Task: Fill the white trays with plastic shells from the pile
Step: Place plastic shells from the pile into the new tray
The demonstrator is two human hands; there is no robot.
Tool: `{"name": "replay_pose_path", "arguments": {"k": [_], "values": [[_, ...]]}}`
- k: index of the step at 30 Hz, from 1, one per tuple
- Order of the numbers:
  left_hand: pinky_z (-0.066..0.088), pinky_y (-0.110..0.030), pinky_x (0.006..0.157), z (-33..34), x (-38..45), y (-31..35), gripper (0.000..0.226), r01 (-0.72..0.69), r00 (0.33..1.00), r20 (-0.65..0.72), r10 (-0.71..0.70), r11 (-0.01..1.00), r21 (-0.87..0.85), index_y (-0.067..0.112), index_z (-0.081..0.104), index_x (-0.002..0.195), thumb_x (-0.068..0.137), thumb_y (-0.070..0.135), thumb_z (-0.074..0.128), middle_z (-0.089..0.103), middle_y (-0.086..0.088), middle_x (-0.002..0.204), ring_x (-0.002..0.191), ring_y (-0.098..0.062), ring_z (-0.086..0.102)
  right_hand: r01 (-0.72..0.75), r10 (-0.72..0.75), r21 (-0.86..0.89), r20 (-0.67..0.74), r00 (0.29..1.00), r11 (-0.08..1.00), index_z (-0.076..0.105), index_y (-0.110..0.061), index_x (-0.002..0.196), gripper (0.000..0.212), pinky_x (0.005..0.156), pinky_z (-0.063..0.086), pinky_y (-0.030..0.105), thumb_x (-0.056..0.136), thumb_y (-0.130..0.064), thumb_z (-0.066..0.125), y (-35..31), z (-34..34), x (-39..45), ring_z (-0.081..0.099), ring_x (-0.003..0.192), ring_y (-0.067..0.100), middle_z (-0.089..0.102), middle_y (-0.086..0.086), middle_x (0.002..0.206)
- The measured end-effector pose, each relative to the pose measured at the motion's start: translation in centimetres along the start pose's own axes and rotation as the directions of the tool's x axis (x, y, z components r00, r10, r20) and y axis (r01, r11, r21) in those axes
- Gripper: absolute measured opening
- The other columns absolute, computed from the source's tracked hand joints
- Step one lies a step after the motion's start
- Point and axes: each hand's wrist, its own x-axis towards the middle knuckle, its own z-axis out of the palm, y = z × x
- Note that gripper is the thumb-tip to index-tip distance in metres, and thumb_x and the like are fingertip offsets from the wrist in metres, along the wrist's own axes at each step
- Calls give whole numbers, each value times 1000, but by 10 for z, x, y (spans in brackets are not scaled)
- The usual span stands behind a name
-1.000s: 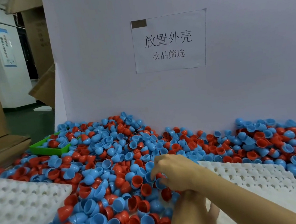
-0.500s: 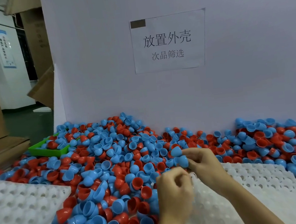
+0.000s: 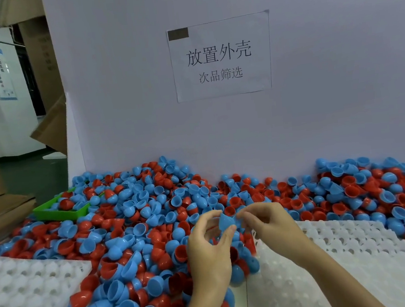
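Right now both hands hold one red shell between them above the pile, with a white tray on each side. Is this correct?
Not quite: the shell is blue, not red, as the head view shows. The left hand and the right hand do pinch it together above the pile, with a white tray on the left and another on the right.

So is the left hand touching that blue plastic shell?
Touching. The head view shows the left hand pinching the blue plastic shell with its fingertips.
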Motion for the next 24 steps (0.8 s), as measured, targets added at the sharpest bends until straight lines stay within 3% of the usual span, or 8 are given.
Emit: {"name": "replay_pose_path", "arguments": {"k": [4, 8, 12, 15, 17, 20, 22, 24], "values": [[48, -8, 82, 4, -1, -11, 33, -192, 979, -38, 199, 971, 143, 34, 70, 95, 80, 9, 83, 71, 19, 95, 98, 3, 63, -20, 21, -5, 152, 988, 1000, 72, -31, 92, 14, 59, 47, 9, 97, -37, 60, -8, -4, -1, 66, 70, -2, 72, -17, 79], [53, -16, 83, 5, -9, -9, 36, -206, 978, 86, 192, 953, 223, 33, 72, 95, 79, 3, 81, 71, 20, 95, 97, -1, 65, -147, 114, 111, 255, 960, 983, 70, -24, 107, 15, 63, 50, 14, 97, -31, 60, -8, -13, -3, 71, 72, 9, 75, -9, 88], [44, -4, 85, 4, -6, -8, 44, -284, 957, 145, 253, 921, 265, 38, 70, 95, 78, -1, 81, 67, 25, 99, 104, 11, 56, -148, 107, 108, 318, 942, 983, 71, -15, 107, 14, 64, 51, 18, 99, -15, 59, -7, -21, -5, 73, 76, 17, 76, 2, 87], [37, 1, 90, 6, -7, -10, 38, -327, 935, 248, 255, 890, 318, 31, 72, 110, 82, 6, 80, 60, 31, 108, 110, 14, 53, -78, 88, -48, 254, 963, 996, 74, -13, 98, 15, 57, 49, 14, 95, -4, 62, -4, -21, -4, 71, 66, 11, 76, 1, 77], [33, 4, 90, 6, -9, -12, 39, -326, 934, 265, 241, 878, 351, 34, 67, 120, 87, 14, 76, 55, 34, 114, 114, 12, 51, -111, 123, -111, 100, 987, 988, 74, -8, 102, 15, 52, 47, 11, 95, -3, 62, -2, -22, -1, 67, 58, 3, 73, -1, 76], [34, 5, 87, 0, -5, -14, 36, -295, 953, 201, 227, 852, 433, 33, 64, 124, 93, 14, 68, 59, 23, 122, 114, 6, 52, -183, 143, -234, -178, 974, 955, 71, -7, 107, 15, 44, 43, 10, 95, -6, 62, 6, -37, 9, 62, 51, -2, 70, -1, 76], [35, 4, 85, -6, -1, -15, 34, -289, 957, 162, 239, 825, 485, 31, 64, 123, 96, 12, 63, 60, 21, 121, 111, 5, 52, -199, 137, -355, -192, 972, 913, 72, -7, 101, 11, 43, 42, 10, 94, -9, 64, 11, -48, 18, 60, 48, 0, 69, 0, 70], [36, -1, 90, -12, 3, -16, 32, -281, 959, 139, 245, 800, 530, 30, 65, 124, 97, 13, 60, 59, 20, 120, 111, 6, 49, -193, 158, -511, -112, 981, 838, 74, -6, 98, 10, 49, 45, 13, 94, -12, 65, 13, -52, 29, 59, 55, 4, 70, 2, 76]]}}
